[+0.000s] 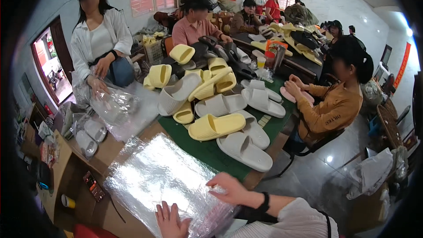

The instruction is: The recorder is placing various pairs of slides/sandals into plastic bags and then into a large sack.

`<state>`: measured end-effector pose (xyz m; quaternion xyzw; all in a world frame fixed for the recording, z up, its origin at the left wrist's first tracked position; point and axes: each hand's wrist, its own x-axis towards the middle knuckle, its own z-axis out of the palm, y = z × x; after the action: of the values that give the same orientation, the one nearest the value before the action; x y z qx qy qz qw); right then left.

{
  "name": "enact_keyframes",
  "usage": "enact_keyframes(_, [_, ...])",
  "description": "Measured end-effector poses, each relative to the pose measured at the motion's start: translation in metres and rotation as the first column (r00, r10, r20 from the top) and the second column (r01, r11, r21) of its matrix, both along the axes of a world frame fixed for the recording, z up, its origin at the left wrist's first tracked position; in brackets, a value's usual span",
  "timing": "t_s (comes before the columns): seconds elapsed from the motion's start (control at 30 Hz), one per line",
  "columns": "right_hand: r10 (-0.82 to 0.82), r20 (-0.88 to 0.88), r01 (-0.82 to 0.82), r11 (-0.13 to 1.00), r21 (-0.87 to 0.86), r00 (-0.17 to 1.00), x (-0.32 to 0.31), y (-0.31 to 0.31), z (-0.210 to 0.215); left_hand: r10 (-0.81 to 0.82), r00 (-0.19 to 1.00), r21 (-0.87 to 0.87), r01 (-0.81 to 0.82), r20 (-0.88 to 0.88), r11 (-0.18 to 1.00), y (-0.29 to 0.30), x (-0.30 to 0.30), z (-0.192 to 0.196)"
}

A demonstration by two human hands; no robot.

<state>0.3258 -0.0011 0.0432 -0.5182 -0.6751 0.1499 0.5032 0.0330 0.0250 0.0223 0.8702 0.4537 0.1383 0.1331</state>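
A stack of shiny transparent plastic bags (154,167) lies on the table in front of me. My left hand (172,221) rests flat on its near part, fingers spread. Over the stack's right side, my right hand (228,189) has its fingers bent in toward the thumb; whether plastic is pinched between them is hidden. A dark band circles that wrist. Just beyond the stack, a yellow slipper (217,126) lies on top of grey slippers (245,152) on a green mat (194,150).
More yellow and grey slippers (176,90) are heaped farther back. At left, a person in white (101,39) handles plastic bags (116,103) near a bagged grey pair (91,136). A person in orange (328,101) holds a pink slipper (291,94). A phone (94,186) lies left of my stack.
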Motion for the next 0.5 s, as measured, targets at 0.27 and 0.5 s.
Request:
enact_keyframes(0.27, [-0.574, 0.42, 0.642, 0.767, -0.026, 0.703, 0.132, 0.005, 0.02, 0.048, 0.993, -0.018, -0.046, 0.11, 0.999, -0.009, -0.007, -0.004])
enact_keyframes(0.5, [-0.154, 0.317, 0.294, 0.839, -0.458, 0.936, 0.199, 0.055, 0.004, 0.054, 0.989, -0.003, -0.054, 0.137, 0.999, -0.008, -0.01, -0.015])
